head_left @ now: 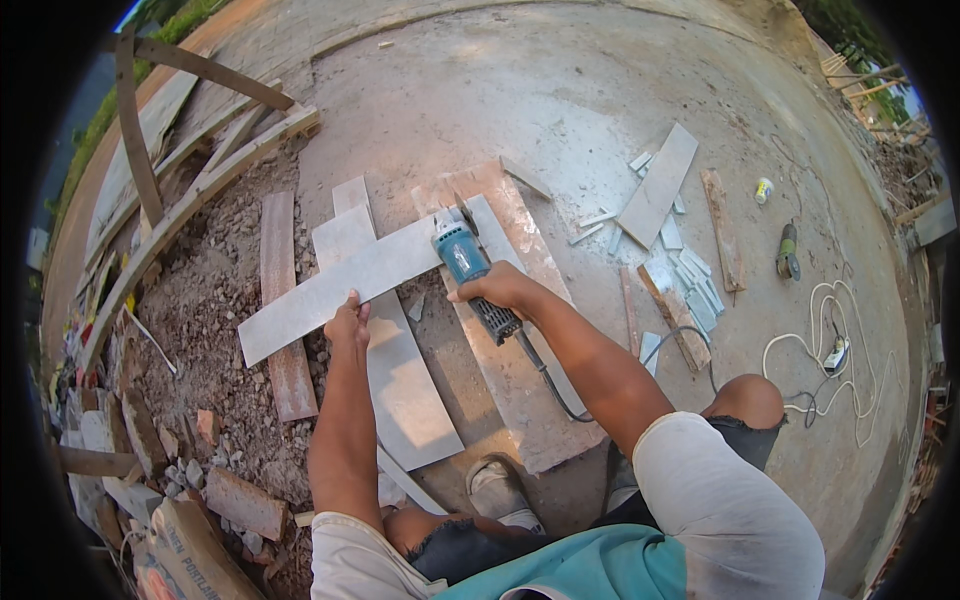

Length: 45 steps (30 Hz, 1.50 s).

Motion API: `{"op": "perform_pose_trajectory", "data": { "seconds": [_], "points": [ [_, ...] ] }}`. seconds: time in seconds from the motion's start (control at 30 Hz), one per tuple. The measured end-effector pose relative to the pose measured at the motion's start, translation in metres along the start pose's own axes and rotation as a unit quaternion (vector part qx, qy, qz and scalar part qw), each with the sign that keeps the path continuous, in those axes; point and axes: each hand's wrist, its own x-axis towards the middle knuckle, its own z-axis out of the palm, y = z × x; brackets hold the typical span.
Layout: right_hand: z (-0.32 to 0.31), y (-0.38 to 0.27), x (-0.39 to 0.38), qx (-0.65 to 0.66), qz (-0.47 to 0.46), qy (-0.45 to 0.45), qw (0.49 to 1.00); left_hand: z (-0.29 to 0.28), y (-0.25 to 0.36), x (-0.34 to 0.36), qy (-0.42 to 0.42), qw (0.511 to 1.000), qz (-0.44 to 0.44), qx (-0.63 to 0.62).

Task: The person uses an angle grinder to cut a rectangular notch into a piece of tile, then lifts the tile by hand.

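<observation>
Left hand (pixel 347 322) pressing grey tile strip (pixel 340 285), right hand (pixel 497 288) gripping angle grinder (pixel 470 268)

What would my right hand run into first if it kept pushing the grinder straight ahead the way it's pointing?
Probably the long grey tile strip: the right hand aims the blue angle grinder up-left, with its disc end already at that strip's end. Depth is unclear.

I see a concrete floor (pixel 600 90) carrying stacked grey tile slabs (pixel 400 370) at the centre, tile offcuts (pixel 690 275) and a long tile strip (pixel 657 185) to the right, a coiled white cord (pixel 835 350) far right, rubble (pixel 200 300) left.
</observation>
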Motion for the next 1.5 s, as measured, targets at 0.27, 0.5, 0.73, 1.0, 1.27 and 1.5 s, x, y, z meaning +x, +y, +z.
{"op": "perform_pose_trajectory", "data": {
  "seconds": [0.27, 0.5, 0.73, 1.0, 1.27, 1.5],
  "points": [
    [-0.003, 0.001, 0.0, -0.001, 0.005, 0.002, 1.0, 0.003, -0.001, -0.001, 0.006, 1.0, -0.003, 0.002],
    [-0.002, 0.0, -0.002, -0.001, 0.003, -0.002, 1.0, -0.001, 0.0, 0.002, 0.006, 1.0, -0.006, -0.002],
    [-0.002, 0.014, 0.001, -0.019, -0.007, -0.002, 1.0, 0.001, -0.001, 0.0, 0.002, 1.0, 0.001, -0.002],
    [0.0, 0.019, 0.006, -0.011, -0.006, 0.001, 1.0, -0.002, -0.004, 0.007, 0.003, 1.0, 0.001, 0.003],
    [-0.001, 0.018, -0.002, 0.006, 0.0, -0.003, 1.0, -0.001, -0.003, 0.005, 0.001, 1.0, -0.001, -0.001],
    [-0.001, 0.015, -0.017, 0.008, 0.002, -0.002, 1.0, -0.001, -0.003, 0.003, 0.007, 1.0, 0.007, -0.001]
  ]
}}
